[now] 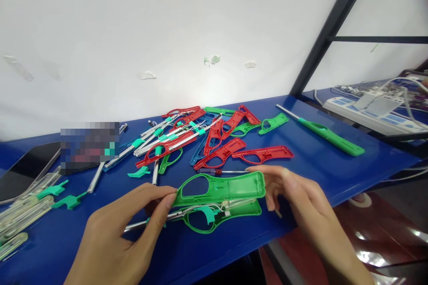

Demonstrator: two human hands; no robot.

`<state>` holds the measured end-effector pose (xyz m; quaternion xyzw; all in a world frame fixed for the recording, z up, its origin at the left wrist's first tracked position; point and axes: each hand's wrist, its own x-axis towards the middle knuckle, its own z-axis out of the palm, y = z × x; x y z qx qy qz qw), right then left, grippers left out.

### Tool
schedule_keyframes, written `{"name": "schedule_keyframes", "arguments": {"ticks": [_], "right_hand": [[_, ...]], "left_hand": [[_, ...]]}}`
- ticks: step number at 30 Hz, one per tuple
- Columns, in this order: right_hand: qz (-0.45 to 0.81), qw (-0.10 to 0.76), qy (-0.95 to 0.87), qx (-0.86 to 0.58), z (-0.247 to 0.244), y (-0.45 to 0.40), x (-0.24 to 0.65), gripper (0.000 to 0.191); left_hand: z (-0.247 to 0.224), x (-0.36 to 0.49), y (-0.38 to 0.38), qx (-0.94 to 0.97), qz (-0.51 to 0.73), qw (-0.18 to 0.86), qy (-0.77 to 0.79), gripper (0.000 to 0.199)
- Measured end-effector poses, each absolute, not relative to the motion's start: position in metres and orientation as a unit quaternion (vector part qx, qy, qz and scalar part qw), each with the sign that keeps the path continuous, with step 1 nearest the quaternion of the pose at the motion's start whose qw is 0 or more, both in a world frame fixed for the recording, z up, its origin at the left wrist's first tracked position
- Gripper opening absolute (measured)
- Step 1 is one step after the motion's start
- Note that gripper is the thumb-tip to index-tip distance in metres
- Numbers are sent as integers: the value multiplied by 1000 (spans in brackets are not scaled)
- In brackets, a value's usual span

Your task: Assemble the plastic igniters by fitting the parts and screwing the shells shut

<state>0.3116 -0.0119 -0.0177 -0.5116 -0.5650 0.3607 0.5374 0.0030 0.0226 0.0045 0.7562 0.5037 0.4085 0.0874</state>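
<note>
The thumb and index finger of my left hand (pixel 133 227) pinch the narrow front end of a green lighter casing half (pixel 240 187), its hollow inner side facing me. Just below it, another green casing half (pixel 197 230) holds a metal tube, white wires, a clear fuel tank (pixel 239 205) and a teal trigger (pixel 209 214). My right hand (pixel 297 196) is at the wide rear end of the upper half. Its fingers are apart and curved, with the index fingertip at the top edge, partly hidden behind the casing. Contact there is hard to tell.
Behind lie red casing halves (pixel 264 154), tube assemblies (pixel 160 136) and a screwdriver (pixel 222 172). A whole green lighter (pixel 329 138) lies at right. Clear tanks (pixel 23 213), teal triggers (pixel 70 200) and a dark phone (pixel 30 169) are at left. A power strip (pixel 377 113) stands beyond the black frame.
</note>
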Motion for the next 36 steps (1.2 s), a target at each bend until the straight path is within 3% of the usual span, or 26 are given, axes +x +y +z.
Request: {"name": "schedule_keyframes", "arguments": {"ticks": [14, 26, 36], "right_hand": [[395, 556, -545, -488, -15, -10, 308, 42], [246, 514, -654, -498, -2, -10, 314, 35], [126, 435, -749, -484, -11, -11, 322, 27]], "left_hand": [[-2, 3, 20, 783, 402, 5, 475, 12], [-3, -8, 18, 808, 380, 67, 446, 12], [2, 0, 19, 809, 401, 25, 429, 12]]}}
